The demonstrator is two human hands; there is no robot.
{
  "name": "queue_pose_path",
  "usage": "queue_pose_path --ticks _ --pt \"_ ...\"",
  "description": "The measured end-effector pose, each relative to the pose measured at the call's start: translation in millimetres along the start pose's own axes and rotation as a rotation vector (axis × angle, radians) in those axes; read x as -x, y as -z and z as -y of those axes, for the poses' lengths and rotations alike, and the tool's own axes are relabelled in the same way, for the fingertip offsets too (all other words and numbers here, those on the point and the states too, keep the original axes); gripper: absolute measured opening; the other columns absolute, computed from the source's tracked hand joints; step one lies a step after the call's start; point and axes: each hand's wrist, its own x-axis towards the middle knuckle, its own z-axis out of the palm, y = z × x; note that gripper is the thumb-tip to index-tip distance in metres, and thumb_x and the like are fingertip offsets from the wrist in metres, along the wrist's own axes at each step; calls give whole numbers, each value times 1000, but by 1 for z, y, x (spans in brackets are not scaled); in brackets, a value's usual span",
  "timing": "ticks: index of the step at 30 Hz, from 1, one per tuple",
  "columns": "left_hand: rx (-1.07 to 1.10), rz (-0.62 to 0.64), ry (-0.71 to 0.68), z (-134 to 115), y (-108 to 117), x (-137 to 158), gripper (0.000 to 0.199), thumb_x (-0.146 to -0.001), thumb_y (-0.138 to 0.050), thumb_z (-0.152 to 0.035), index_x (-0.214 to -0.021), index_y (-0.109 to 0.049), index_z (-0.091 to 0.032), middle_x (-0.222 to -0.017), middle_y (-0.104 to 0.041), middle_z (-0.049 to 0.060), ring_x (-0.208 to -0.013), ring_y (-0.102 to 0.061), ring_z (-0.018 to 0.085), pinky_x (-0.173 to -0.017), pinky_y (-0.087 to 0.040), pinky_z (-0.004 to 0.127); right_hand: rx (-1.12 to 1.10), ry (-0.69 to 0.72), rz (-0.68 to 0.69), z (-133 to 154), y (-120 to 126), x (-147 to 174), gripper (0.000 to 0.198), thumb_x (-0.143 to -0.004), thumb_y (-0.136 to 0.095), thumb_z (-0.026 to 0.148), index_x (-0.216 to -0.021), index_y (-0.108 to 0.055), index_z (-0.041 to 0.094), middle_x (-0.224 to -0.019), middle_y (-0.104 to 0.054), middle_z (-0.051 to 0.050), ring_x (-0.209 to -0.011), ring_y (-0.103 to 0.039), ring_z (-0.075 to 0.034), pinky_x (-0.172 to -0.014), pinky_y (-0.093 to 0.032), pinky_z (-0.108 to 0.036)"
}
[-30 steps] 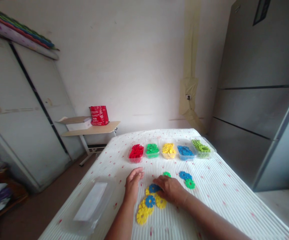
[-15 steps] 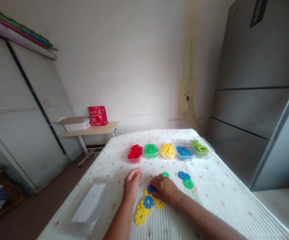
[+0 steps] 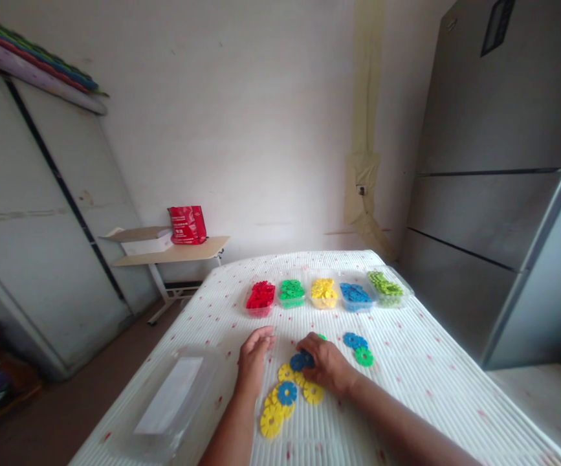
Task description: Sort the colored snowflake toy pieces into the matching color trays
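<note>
My right hand (image 3: pixel 327 364) pinches a blue snowflake disc (image 3: pixel 308 358), partly hidden under its fingers, beside another blue disc (image 3: pixel 297 362). Just below lie yellow snowflake discs (image 3: pixel 271 422) in a bent, overlapping row, with one blue disc (image 3: pixel 287 393) among them. Another yellow disc (image 3: pixel 313 393) lies under the right hand's near side. My left hand (image 3: pixel 255 353) rests on its edge to the left of the discs, fingers loosely curved and holding nothing. A green disc (image 3: pixel 321 336) peeks out behind the right hand. Blue discs (image 3: pixel 355 340) and a green disc (image 3: pixel 363 356) lie farther right.
Along the back stand clear tubs of red (image 3: pixel 261 298), green (image 3: pixel 292 293), yellow (image 3: pixel 323 293), blue (image 3: pixel 356 296) and light green pieces (image 3: pixel 385 288). A clear plastic lid (image 3: pixel 197 388) with a white label lies at the left. A refrigerator (image 3: pixel 474 194) stands right of the table.
My right hand has shifted slightly right and lifted its fingers back, so more of the blue discs shows beneath it. The left hand has stayed in place.
</note>
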Motion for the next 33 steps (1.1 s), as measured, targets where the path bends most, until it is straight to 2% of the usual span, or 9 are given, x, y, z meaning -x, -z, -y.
queue_pose_path --ticks 5,9,15,22,26,29,33 --pt "0 -10 5 0 0 0 29 -66 -64 -35 -86 -66 -14 -84 -68 8 -82 -64 21 -78 -49 34 -58 -6 -19 -3 7 3 43 -62 -59 13 -105 -57 17 -100 -59 -6 -85 -57 -16 -74 -43 -23" --pt "5 -10 8 -1 -1 0 30 -65 -65 -34 -86 -66 -13 -84 -69 9 -81 -64 22 -78 -48 34 -80 -2 -49 -1 4 1 38 -66 -60 16 -105 -58 17 -100 -62 -6 -91 -56 -18 -79 -42 -24" --pt "8 -16 14 -2 -3 0 28 -66 -64 -32 -87 -66 -13 -84 -68 9 -81 -64 22 -77 -48 34 155 62 -14 3 -13 -7 25 -71 -57 22 -95 -63 18 -91 -65 -7 -88 -55 -21 -78 -41 -29" --pt "8 2 12 -1 -1 0 28 -67 -64 -32 -88 -66 -13 -88 -68 9 -83 -64 22 -80 -47 35 152 53 -66 0 -16 -6 47 -65 -60 23 -111 -57 14 -101 -62 -10 -93 -54 -23 -83 -40 -32" --pt "5 -5 15 0 -1 -1 29 -66 -65 -33 -87 -66 -13 -87 -68 9 -82 -64 22 -78 -48 35 157 54 -151 -3 -1 0 46 -64 -59 20 -110 -56 16 -100 -61 -9 -94 -52 -22 -84 -40 -33" --pt "11 -18 23 -1 -1 -1 30 -64 -67 -34 -85 -67 -14 -87 -69 9 -81 -64 22 -77 -48 34 206 37 -241 -14 19 2 44 -65 -57 18 -109 -56 16 -99 -61 -9 -93 -52 -22 -82 -40 -33" --pt "3 -26 31 -3 -2 1 29 -63 -67 -34 -84 -67 -14 -84 -69 8 -80 -64 21 -76 -48 34 341 -93 -409 -43 59 -4 37 -70 -54 18 -107 -58 15 -100 -62 -11 -94 -53 -23 -84 -39 -35"
